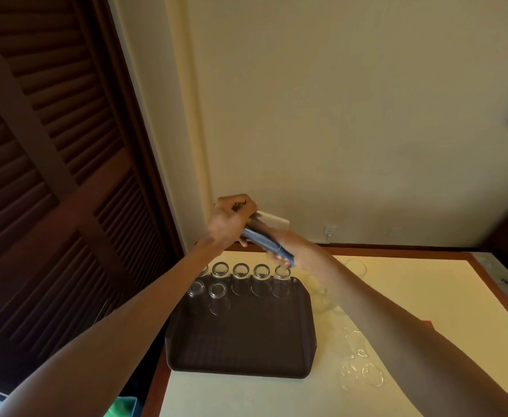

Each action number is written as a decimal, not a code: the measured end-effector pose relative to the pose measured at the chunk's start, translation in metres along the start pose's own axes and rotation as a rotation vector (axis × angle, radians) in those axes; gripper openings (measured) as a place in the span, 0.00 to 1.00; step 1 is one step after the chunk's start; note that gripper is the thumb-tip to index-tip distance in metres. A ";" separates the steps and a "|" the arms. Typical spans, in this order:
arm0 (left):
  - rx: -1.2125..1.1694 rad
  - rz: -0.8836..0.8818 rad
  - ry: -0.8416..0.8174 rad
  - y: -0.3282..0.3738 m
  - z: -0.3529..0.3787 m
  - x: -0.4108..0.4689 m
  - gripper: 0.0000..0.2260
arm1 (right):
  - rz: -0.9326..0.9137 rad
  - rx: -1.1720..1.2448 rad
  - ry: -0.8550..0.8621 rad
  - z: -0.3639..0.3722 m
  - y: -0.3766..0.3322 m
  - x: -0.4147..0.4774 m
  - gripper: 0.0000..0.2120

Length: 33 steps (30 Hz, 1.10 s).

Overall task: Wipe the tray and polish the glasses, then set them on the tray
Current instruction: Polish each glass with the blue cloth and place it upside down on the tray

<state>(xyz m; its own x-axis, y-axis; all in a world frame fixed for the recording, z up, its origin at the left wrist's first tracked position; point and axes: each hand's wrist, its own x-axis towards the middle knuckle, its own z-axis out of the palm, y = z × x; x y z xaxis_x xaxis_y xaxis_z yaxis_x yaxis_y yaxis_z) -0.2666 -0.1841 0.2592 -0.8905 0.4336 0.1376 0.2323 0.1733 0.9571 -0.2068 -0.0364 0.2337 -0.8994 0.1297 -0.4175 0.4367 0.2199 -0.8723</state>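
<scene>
Left hand: the left hand (pixel 231 219) was raised above the tray, fingers closed on the upper end of a blue cloth (pixel 263 240)
Right hand: the right hand (pixel 288 251) had its fingers gripped round the cloth's lower end; whether a glass sat inside was unclear
Tray: the dark tray (pixel 246 341) lay on the pale surface (pixel 427 296)
Glasses on tray: seven glasses (pixel 240 273) stood along its far edge, in two rows
Other glasses: loose glasses (pixel 364 373) sat on the surface right of the tray
</scene>
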 end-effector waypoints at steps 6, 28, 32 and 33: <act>-0.111 0.113 -0.032 -0.012 -0.001 -0.006 0.11 | -0.167 -0.288 0.130 -0.005 0.002 0.009 0.21; -0.157 0.083 -0.112 -0.006 -0.002 -0.005 0.16 | -0.253 -0.469 0.167 -0.018 -0.008 -0.003 0.18; -0.372 -0.404 -0.190 -0.001 0.003 -0.001 0.12 | -0.483 -1.157 0.668 -0.026 -0.025 -0.013 0.11; -0.367 -0.418 -0.156 0.000 0.004 0.001 0.12 | -0.494 -1.194 0.666 -0.028 -0.025 -0.012 0.10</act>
<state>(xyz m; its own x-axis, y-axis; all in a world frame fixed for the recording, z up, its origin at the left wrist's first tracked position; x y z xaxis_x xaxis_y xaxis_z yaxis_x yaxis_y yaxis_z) -0.2655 -0.1799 0.2580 -0.8029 0.5244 -0.2834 -0.3022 0.0518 0.9518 -0.2061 -0.0170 0.2680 -0.9289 0.1465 0.3400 0.1476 0.9888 -0.0228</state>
